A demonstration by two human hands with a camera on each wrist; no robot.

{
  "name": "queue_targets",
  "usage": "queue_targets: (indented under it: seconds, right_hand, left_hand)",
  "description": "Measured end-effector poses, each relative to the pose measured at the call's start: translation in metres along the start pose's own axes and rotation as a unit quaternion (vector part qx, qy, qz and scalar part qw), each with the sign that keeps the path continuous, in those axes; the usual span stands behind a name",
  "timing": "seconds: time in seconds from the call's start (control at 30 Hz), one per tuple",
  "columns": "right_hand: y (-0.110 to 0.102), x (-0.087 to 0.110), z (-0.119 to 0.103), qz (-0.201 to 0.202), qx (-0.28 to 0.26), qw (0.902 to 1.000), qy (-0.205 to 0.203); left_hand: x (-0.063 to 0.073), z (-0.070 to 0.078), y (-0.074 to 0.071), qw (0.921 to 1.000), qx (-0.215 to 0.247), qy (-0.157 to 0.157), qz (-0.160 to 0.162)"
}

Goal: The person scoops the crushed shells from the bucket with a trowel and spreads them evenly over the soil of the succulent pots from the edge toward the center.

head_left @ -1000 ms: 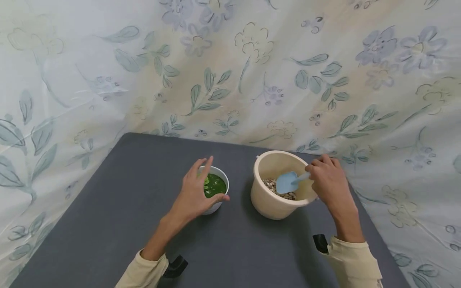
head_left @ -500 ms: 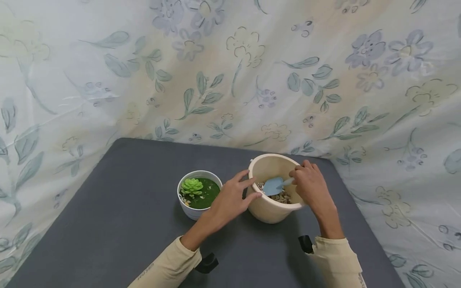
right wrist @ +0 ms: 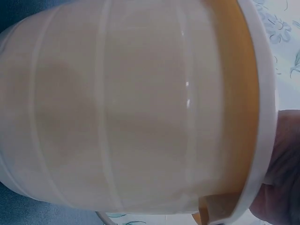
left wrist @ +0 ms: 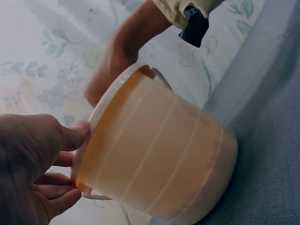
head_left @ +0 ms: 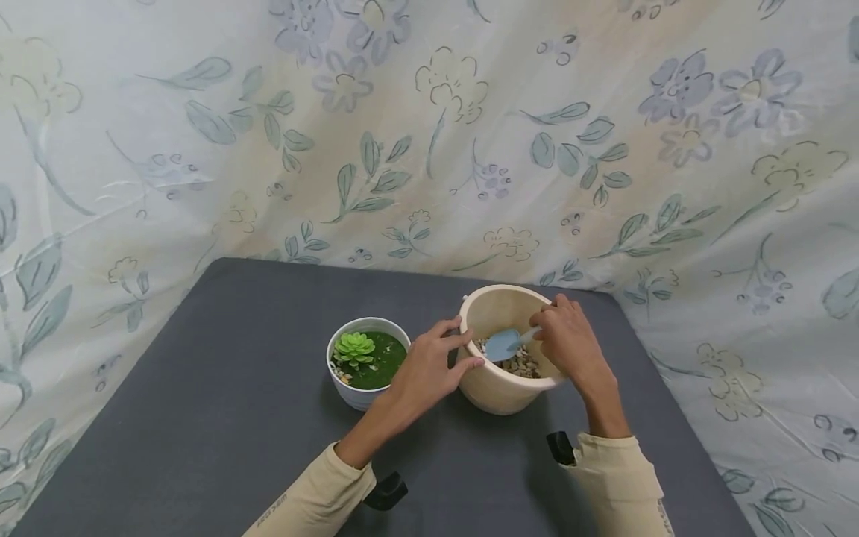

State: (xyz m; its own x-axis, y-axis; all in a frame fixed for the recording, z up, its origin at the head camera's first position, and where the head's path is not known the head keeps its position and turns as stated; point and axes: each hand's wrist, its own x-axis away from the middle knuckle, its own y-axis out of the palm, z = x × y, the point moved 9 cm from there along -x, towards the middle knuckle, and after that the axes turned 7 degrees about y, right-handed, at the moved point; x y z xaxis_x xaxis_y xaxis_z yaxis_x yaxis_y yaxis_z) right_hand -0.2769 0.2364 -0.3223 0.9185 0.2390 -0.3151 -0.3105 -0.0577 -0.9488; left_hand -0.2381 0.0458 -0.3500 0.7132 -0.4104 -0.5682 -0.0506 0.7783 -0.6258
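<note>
A cream plastic bucket (head_left: 499, 391) with stones (head_left: 521, 365) in its bottom stands on the table. My left hand (head_left: 429, 371) holds its rim at the left side, thumb and fingers spread along the edge; the left wrist view shows the thumb (left wrist: 75, 136) on the rim. My right hand (head_left: 569, 337) reaches over the right side of the rim and grips the handle of a small light-blue shovel (head_left: 503, 345), whose blade is down by the stones inside. In the right wrist view the bucket wall hides the shovel and most of the hand.
Left of the bucket, close to my left forearm, stands a white pot (head_left: 361, 399) with a green succulent (head_left: 354, 349) and a green surface. A dark grey cloth covers the table (head_left: 201, 418). Behind it hangs a floral curtain (head_left: 403, 149).
My left hand has moved right, from over the white pot to the bucket's rim. My right hand has shifted the shovel slightly left and down among the stones. The view has turned a little.
</note>
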Motion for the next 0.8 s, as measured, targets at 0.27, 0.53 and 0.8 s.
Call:
queue_targets:
  seconds: [0.27, 0.53, 0.8]
  right_hand:
    - [0.004, 0.001, 0.0, -0.031, -0.097, 0.9945, 0.027]
    - [-0.002, 0.013, 0.012, -0.045, -0.172, 0.9823, 0.059]
    - [-0.014, 0.027, 0.029, -0.011, -0.213, 0.971, 0.108]
  left_hand:
    - [0.001, -0.003, 0.0, 0.9998, 0.017, -0.013, -0.001]
    - [0.002, -0.001, 0.003, 0.9997, 0.023, -0.006, -0.001]
    - [0.002, -0.002, 0.0, 0.9995, 0.029, -0.002, 0.008]
